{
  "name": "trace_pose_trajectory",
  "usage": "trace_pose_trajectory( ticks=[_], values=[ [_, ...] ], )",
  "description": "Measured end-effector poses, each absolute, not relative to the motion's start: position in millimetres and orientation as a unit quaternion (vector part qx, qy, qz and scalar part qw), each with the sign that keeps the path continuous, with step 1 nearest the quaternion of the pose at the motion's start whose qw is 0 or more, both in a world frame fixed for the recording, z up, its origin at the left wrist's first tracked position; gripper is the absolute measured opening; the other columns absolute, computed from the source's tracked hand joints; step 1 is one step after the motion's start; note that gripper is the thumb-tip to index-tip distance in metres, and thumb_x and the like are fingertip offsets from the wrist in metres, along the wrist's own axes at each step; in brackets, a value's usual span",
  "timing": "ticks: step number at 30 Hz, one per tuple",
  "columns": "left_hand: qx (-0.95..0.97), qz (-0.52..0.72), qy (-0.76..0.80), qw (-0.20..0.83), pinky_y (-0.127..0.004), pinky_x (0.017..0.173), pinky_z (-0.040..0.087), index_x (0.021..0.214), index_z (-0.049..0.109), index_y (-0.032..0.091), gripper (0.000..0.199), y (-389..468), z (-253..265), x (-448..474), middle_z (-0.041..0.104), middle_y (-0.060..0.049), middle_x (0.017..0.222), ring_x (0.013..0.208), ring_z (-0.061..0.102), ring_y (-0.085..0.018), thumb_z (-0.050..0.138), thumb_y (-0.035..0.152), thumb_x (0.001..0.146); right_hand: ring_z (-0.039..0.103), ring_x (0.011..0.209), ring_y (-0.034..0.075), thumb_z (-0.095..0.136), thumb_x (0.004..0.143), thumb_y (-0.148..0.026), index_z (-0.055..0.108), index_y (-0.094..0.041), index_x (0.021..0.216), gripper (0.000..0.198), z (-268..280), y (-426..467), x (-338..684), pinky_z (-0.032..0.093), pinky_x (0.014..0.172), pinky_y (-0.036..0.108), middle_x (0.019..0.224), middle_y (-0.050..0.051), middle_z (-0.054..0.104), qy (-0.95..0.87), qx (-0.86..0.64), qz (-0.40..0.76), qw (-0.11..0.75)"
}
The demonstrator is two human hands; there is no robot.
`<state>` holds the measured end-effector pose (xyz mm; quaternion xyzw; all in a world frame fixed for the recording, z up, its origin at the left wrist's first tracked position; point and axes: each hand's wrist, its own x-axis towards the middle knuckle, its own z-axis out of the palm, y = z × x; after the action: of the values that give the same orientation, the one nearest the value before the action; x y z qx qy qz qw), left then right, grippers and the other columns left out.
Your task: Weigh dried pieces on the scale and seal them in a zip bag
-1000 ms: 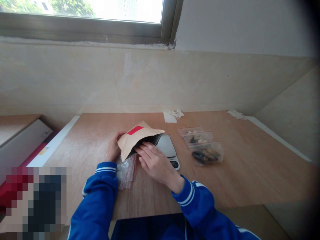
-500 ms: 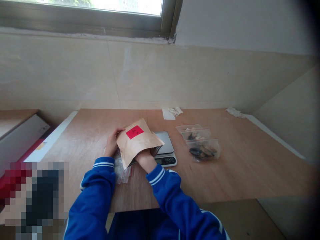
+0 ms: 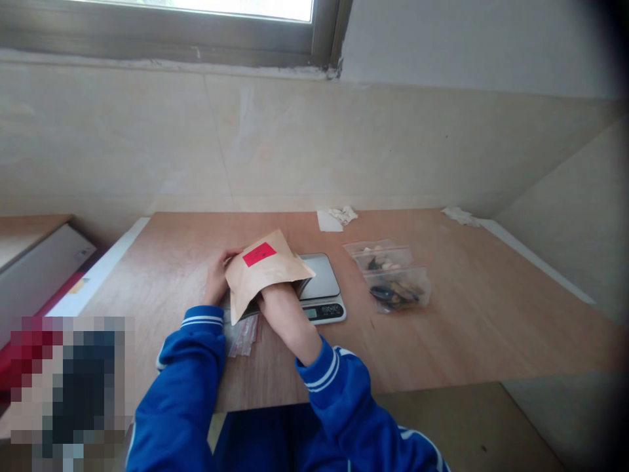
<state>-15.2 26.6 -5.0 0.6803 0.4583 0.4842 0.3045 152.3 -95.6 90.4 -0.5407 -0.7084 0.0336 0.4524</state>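
Note:
A brown paper bag (image 3: 250, 278) with a red label is tilted so that its mouth faces me. My left hand (image 3: 217, 272) grips the bag's left side, its fingers partly behind the paper. My right hand (image 3: 275, 298) reaches inside the mouth; its fingers are hidden by the bag, and only the wrist and forearm show. Behind and to the right of the bag sits a white kitchen scale (image 3: 322, 278) with a metal plate. Under the bag lie several clear zip bags (image 3: 243, 337) with red seal lines.
Two filled zip bags lie right of the scale: one with dark and brown pieces (image 3: 398, 295), one with pale pieces (image 3: 386, 255). White paper (image 3: 329, 221) and a crumpled tissue (image 3: 344, 214) are by the wall. A white-sided box (image 3: 44, 255) stands left of the wooden table (image 3: 481, 314).
My right forearm shows more of its bare length, with the sleeve farther right and lower. The paper bag is slightly lower and to the left, and the view has shifted a little.

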Motion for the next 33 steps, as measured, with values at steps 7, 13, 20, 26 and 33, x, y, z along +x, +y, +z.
trace_pose_trajectory(
  ticks=[7,13,20,26,33],
  values=[
    [0.667,0.477,0.482,0.308,-0.04,0.091,0.05,0.104,0.066,0.017,0.036,24,0,-12,0.071,-0.009,0.104,0.098,0.065,-0.025,0.064,0.033,0.072,0.053,0.117,0.026,0.056,0.084,-0.003,0.066,-0.021,0.104,0.029,121,-118,186,0.045,0.101,0.042,0.118,0.008,0.062,-0.803,-0.472,0.16,0.327],
    [0.669,0.469,0.488,0.307,-0.04,0.091,0.05,0.104,0.066,0.015,0.039,19,9,-9,0.071,-0.009,0.103,0.098,0.065,-0.025,0.063,0.035,0.071,0.051,0.114,0.022,0.053,0.09,-0.01,0.062,-0.024,0.104,0.021,115,-114,205,0.044,0.099,0.038,0.123,0.005,0.058,-0.793,-0.409,0.17,0.418],
    [0.677,0.462,0.489,0.3,-0.04,0.093,0.049,0.108,0.064,0.017,0.04,14,10,-8,0.07,-0.009,0.107,0.101,0.064,-0.026,0.063,0.038,0.074,0.053,0.123,0.02,0.054,0.093,-0.025,0.06,-0.025,0.101,0.01,115,-117,204,0.042,0.104,0.04,0.135,0.006,0.055,-0.708,-0.408,0.141,0.559],
    [0.651,0.454,0.554,0.252,-0.041,0.087,0.051,0.106,0.064,0.015,0.042,23,0,-8,0.071,-0.009,0.102,0.098,0.065,-0.03,0.064,0.04,0.073,0.056,0.122,0.021,0.057,0.09,-0.035,0.055,-0.021,0.096,0.015,93,-99,216,0.045,0.101,0.042,0.125,0.011,0.06,-0.5,-0.454,0.149,0.722],
    [0.636,0.425,0.593,0.253,-0.045,0.088,0.05,0.111,0.063,0.011,0.052,27,-4,-9,0.069,-0.017,0.109,0.099,0.065,-0.033,0.059,0.051,0.078,0.057,0.118,0.025,0.063,0.082,-0.043,0.061,-0.018,0.089,0.026,21,-77,249,0.041,0.103,0.046,0.105,0.012,0.068,-0.474,-0.537,0.236,0.657]
  ],
)
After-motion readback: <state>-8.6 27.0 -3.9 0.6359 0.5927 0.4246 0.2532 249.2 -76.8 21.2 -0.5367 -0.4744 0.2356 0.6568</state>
